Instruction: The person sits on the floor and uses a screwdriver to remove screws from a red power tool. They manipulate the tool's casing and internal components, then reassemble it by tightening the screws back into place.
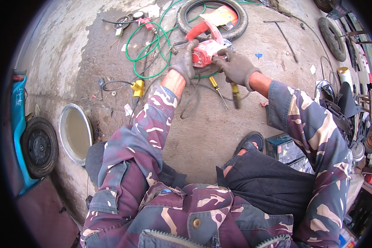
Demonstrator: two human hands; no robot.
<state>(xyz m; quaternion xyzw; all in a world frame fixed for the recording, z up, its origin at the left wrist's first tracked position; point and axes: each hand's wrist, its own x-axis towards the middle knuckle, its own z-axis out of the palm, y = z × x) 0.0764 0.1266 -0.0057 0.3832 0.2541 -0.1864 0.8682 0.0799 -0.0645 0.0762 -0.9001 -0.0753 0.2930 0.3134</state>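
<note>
In front of me, above the concrete floor, is a red power tool with a curved handle on its far side. My left hand, in a grey-brown glove, is closed around the tool's left side. My right hand, gloved alike, is closed at its right side. From under that hand sticks a black-and-yellow handle, which looks like a screwdriver's; its front end is hidden by the fingers. A second screwdriver with a yellow handle lies on the floor just below the power tool.
Beyond the tool lies a tyre with a yellow-red packet. A green hose and dark cables coil at left, near a yellow connector. A basin stands left; a T-shaped bar and a box are right.
</note>
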